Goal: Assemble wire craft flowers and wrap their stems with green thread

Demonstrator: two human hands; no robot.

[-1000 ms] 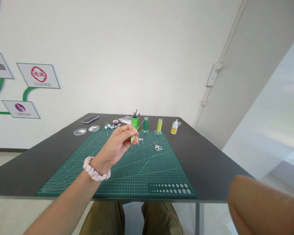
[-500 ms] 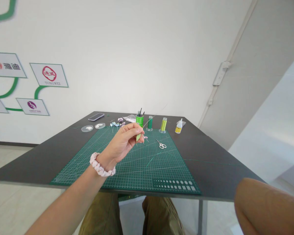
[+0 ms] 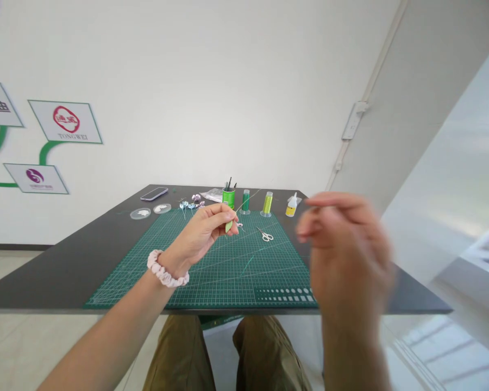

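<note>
My left hand (image 3: 212, 228), a pale scrunchie on its wrist, is held above the cutting mat (image 3: 212, 282). Its thumb and fingers pinch a small green leaf (image 3: 229, 226), whose thin wire stem (image 3: 244, 202) slants up to the right. My right hand (image 3: 346, 250) is raised over the right side of the table, apart from the left and blurred by motion. Its fingers are curled together in a pinch; what they hold, if anything, is too blurred to make out. A small flower piece (image 3: 239, 225) lies just behind the left fingertips.
White-handled scissors (image 3: 265, 235) lie on the mat. Behind stand a green can of tools (image 3: 229, 197), a dark green thread spool (image 3: 245, 202), a yellow-green spool (image 3: 267, 204) and a glue bottle (image 3: 292, 206). Wired flowers (image 3: 191, 205), shallow dishes (image 3: 140, 214) and a phone (image 3: 154, 194) are left.
My right hand has come up into view from the lower right, where only part of the arm showed. My left hand still holds the leaf in nearly the same place. The view has turned slightly right.
</note>
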